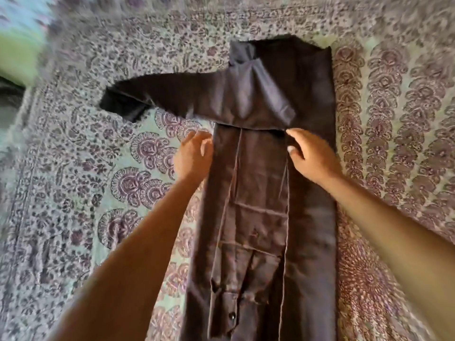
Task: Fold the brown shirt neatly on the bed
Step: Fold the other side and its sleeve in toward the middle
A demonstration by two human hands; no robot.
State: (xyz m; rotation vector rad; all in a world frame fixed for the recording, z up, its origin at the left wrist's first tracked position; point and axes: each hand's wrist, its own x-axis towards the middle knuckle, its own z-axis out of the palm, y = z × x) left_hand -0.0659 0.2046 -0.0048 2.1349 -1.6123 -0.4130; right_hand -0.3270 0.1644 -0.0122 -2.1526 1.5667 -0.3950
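A purple floral bedspread (103, 168) surrounds the brown shirt (261, 217), which lies flat, long axis running near to far, one sleeve (157, 99) pointing left. Left hand (193, 156) (fingers loosely curled) touches its left edge; right hand (311, 157) rests open on it.

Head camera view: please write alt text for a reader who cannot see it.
A brown shirt lies flat on a patterned bedspread, its sides folded in to a long strip and one sleeve lying across the top, pointing left. The left hand and right hand reach to the strip's edges just below the sleeve.
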